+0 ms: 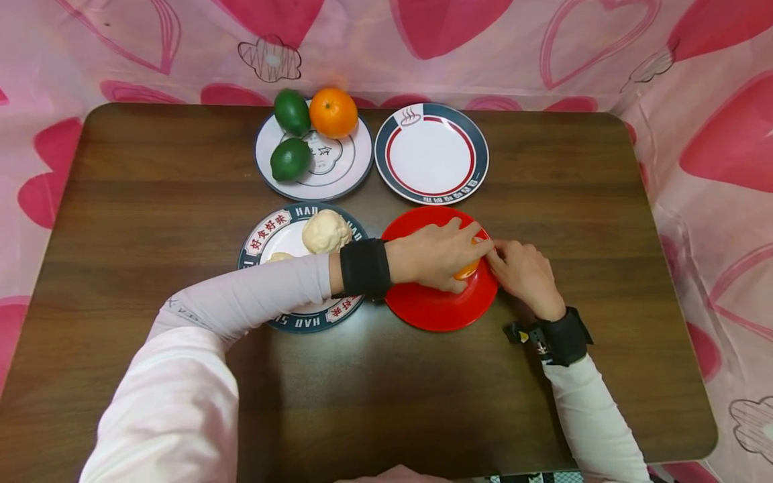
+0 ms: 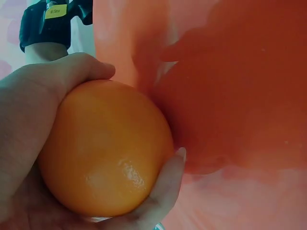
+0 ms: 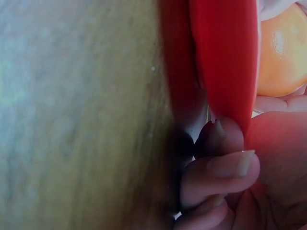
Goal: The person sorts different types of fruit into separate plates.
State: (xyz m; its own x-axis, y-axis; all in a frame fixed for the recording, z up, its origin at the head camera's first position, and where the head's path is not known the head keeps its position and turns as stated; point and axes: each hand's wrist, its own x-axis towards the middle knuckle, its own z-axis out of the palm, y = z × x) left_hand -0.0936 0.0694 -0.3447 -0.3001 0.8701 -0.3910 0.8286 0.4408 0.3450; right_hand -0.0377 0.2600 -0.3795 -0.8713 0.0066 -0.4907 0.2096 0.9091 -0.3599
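Observation:
My left hand [image 1: 441, 256] reaches across to the red plate [image 1: 431, 312] and grips a smooth orange [image 2: 105, 148] over it. In the left wrist view the thumb and fingers curl round the fruit; in the head view the hand covers most of it. At the plate's right side, my right hand [image 1: 524, 276] pinches the rim. Its curled fingers [image 3: 220, 177] sit at the red edge in the right wrist view, with the orange just beyond. The plate's rim stands off the wooden table there.
Behind, a white plate [image 1: 356, 178] bears two green lemon-shaped fruits [image 1: 291, 159] and another orange [image 1: 333, 113]. Beside it sits a dark-rimmed plate [image 1: 431, 157]. Under my left forearm, a lettered plate [image 1: 304, 323] holds a pale bun-like lump [image 1: 326, 232]. Pink heart-patterned cloth surrounds the table [image 1: 151, 201].

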